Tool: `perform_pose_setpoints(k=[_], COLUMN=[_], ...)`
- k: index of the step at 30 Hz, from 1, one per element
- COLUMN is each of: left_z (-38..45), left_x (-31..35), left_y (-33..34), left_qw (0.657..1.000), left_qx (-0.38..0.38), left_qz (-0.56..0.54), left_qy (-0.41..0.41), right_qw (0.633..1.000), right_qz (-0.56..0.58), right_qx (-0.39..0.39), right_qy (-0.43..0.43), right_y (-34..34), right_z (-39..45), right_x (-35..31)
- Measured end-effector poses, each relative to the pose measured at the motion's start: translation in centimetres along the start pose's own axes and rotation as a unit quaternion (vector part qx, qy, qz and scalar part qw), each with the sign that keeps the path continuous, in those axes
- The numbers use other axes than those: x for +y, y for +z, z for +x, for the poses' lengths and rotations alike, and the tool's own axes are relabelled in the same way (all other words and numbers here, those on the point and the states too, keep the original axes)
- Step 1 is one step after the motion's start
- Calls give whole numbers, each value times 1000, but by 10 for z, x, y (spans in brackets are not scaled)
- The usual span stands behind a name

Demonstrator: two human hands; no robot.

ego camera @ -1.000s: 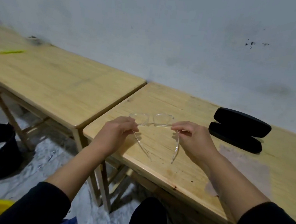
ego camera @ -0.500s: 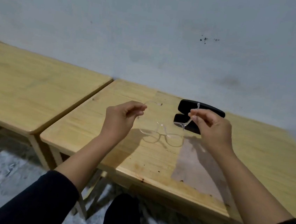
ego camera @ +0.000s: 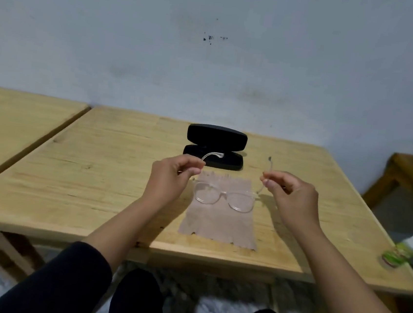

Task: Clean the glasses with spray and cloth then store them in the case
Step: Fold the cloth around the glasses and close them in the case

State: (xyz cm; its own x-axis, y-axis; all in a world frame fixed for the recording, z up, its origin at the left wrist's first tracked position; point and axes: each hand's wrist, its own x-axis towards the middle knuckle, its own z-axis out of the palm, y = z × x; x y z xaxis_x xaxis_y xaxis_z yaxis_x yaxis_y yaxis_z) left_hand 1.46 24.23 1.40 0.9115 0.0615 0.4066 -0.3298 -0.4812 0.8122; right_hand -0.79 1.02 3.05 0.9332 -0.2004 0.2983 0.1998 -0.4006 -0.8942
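So I've got the glasses (ego camera: pixel 224 197) up over the cloth (ego camera: pixel 220 224), lenses toward me, arms pointing away at the wall. My left hand (ego camera: pixel 172 178) is pinching the left arm between thumb and fingertips, and my right hand (ego camera: pixel 289 194) is pinching the right arm the same way, both arm tips poking out past the fingers. The cloth's lying flat on the table (ego camera: pixel 70 180), right at the near edge. The case (ego camera: pixel 215 145) is open just behind it. A spray bottle (ego camera: pixel 410 248) is lying at the table's right edge, well off to the side.
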Motion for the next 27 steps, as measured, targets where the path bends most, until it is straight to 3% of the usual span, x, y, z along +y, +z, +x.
perform_pose_setpoints(k=[16,27], left_z=[-10,-29], left_x=[1,6], left_y=[0,-22], left_qw=[1000,997], left_qx=[-21,-15], left_qz=[17,67], left_qy=[-1,-27], right_qw=[1000,998], right_qz=[-7,-35], right_qx=[3,-38], right_qy=[12,40], right_y=[0,-16], right_z=[-11,-31], right_x=[11,13])
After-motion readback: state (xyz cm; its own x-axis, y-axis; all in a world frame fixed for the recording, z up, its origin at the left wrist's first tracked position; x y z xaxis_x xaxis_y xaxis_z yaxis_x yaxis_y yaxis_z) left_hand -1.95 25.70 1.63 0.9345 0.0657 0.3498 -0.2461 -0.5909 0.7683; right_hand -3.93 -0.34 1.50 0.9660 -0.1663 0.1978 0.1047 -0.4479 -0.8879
